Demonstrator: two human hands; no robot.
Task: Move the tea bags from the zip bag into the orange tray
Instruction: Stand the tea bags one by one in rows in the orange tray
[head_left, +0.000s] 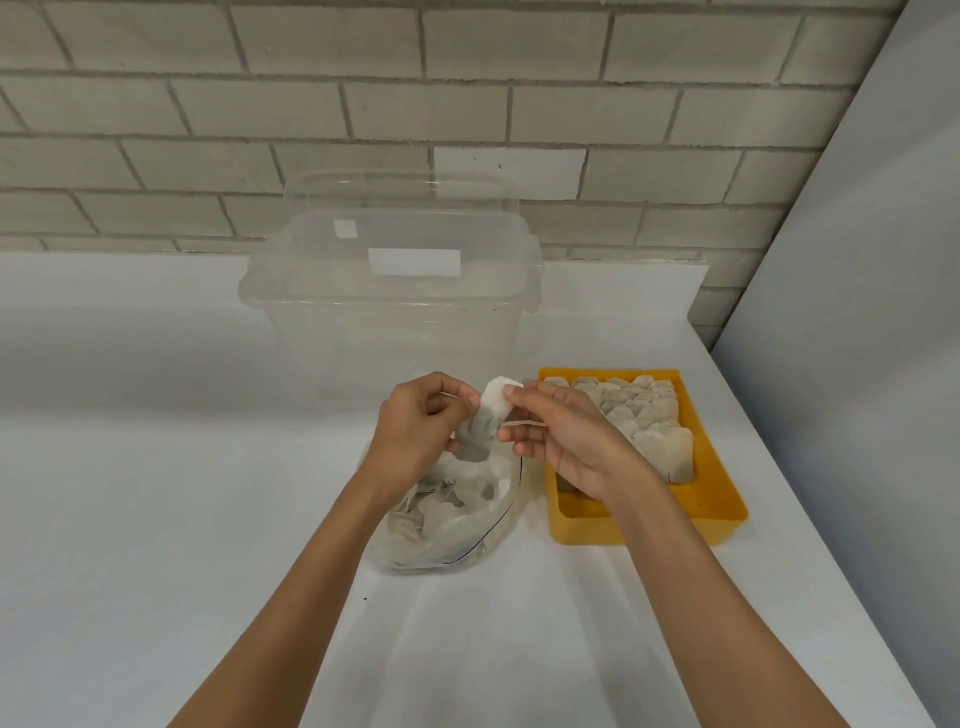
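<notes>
A clear zip bag (447, 525) lies on the white table, with several tea bags left inside it. Just above it, my left hand (415, 426) and my right hand (566, 441) hold tea bags (488, 415) between them: a white one on top and a greyer one hanging below. My left fingers pinch the lower left side, my right fingers the upper right edge. To the right stands the orange tray (727, 499), holding several rows of tea bags (644, 421); my right wrist hides the tray's near left part.
A large clear plastic box (395, 291) with its lid propped behind it stands at the back against a brick wall. A grey panel (857, 312) rises along the table's right edge.
</notes>
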